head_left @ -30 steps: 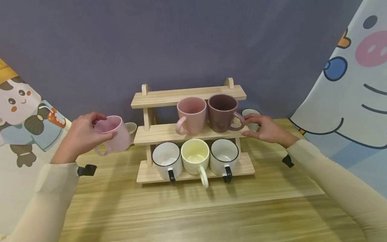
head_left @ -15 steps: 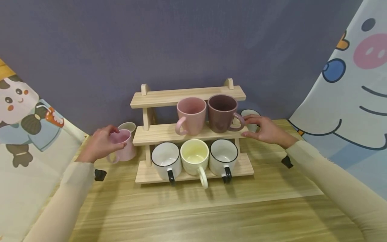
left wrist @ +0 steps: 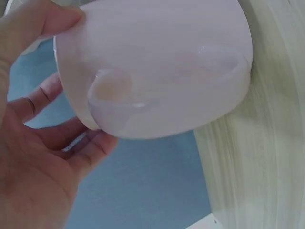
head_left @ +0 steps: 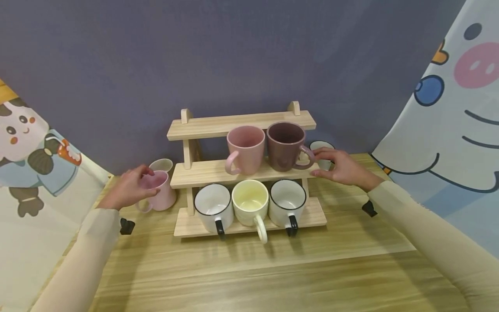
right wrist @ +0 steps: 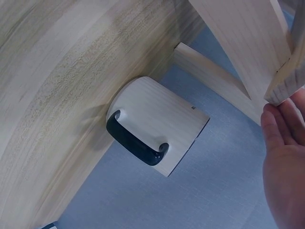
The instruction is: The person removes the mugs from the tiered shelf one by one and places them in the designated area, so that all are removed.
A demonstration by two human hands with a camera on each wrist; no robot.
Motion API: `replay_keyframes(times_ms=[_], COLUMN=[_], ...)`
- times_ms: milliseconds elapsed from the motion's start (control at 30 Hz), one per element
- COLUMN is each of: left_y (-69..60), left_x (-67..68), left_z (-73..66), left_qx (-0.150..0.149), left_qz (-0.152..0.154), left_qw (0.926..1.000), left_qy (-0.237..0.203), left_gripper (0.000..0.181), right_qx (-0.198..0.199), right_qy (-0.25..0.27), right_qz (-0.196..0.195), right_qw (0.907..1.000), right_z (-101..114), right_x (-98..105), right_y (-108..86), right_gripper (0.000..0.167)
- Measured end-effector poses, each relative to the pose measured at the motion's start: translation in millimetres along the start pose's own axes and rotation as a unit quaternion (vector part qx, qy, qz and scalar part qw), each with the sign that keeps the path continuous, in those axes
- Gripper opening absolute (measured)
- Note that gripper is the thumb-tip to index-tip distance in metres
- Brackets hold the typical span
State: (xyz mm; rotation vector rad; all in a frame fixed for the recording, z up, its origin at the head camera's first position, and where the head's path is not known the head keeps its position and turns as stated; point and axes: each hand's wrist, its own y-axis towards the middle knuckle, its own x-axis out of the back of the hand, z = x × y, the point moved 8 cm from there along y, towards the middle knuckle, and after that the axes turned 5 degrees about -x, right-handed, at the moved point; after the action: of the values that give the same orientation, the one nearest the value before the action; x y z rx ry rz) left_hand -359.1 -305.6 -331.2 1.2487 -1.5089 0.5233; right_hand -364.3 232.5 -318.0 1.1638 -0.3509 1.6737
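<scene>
Left of the wooden display rack (head_left: 206, 175), a light pink mug (head_left: 163, 197) stands upright on the table. My left hand (head_left: 126, 188) holds it near the rim, handle toward the left; the left wrist view shows thumb and fingers on either side of the pink mug (left wrist: 157, 52). My right hand (head_left: 339, 167) grips the right end of the rack's middle shelf, thumb in front and fingers behind. Beside that hand, a plum mug (head_left: 286, 149) and a pink mug (head_left: 249, 154) sit on this shelf. The right wrist view shows fingertips against the shelf end (right wrist: 279, 93), with the thumb hidden.
On the bottom shelf stand a white mug (head_left: 214, 208), a yellow mug (head_left: 251, 208) and another white mug (head_left: 287, 203), handles forward. A pale cup (head_left: 161, 164) is behind the left mug. A black-handled white mug (right wrist: 159, 121) stands behind the rack's right side.
My left hand has brought the light pink mug down and to the right, onto the table by the rack and in front of the pale cup. The right hand has stayed at the shelf end.
</scene>
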Motion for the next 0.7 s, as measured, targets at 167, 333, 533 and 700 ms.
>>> replay_keyframes(times_ms=[167, 333, 533, 700], left_y=[-1.0, -4.5, -8.0, -7.3], left_x=[-1.7, -1.6, -0.5, 5.1], left_z=[7.6, 11.1, 7.5, 2.0], left_qx=[-0.01, -0.019, -0.032, -0.049], left_qz=[0.006, 0.036, 0.069, 0.054], left_qw=[0.9999, 0.9991, 0.9965, 0.9968], left_qy=[-0.004, -0.008, -0.034, -0.031], left_gripper=[0.048, 0.048, 0.058, 0.058], right_qx=[-0.004, -0.008, -0.006, -0.002], right_qy=[0.006, 0.006, 0.01, 0.006], right_qz=[0.002, 0.002, 0.0, 0.003], right_qw=[1.0, 0.9999, 0.9999, 1.0], right_z=[-0.9, -1.2, 1.0, 1.7], right_x=[-0.1, -0.4, 0.9, 0.1], right_y=[0.4, 0.0, -1.4, -1.0], right_gripper=[0.04, 0.04, 0.038, 0.037])
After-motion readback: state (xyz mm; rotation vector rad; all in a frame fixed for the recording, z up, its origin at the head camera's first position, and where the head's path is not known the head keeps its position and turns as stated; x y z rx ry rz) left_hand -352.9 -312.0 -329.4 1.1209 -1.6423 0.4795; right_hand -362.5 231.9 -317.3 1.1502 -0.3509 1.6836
